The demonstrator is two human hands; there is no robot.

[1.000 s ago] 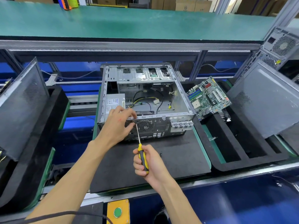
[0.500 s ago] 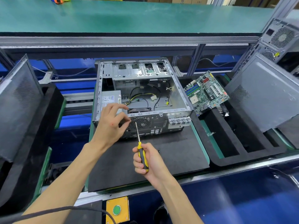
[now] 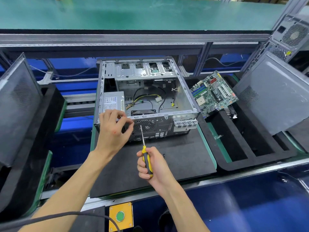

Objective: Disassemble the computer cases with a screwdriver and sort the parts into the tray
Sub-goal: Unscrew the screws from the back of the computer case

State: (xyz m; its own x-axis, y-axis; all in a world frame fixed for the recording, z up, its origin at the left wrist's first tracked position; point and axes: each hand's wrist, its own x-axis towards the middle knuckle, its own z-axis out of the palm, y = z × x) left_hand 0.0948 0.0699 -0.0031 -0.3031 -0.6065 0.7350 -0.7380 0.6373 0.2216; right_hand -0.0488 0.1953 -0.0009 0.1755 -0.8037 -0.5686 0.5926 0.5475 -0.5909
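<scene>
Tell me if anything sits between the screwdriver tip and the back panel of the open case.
Nothing visible does. The screwdriver, held in the right hand, points its tip at the fan grille on the computer case. The left hand rests at the rear top edge, left of the shaft, not across it.

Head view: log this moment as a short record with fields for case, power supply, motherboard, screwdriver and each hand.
case: open computer case lying on a black mat
power supply: grey unit in the case's near-left corner
motherboard: green board leaning at the black foam tray, right of the case
screwdriver: yellow-black screwdriver, tip toward the rear fan grille
left hand: fingers pinched at the case's rear edge
right hand: grip round the screwdriver handle
</scene>
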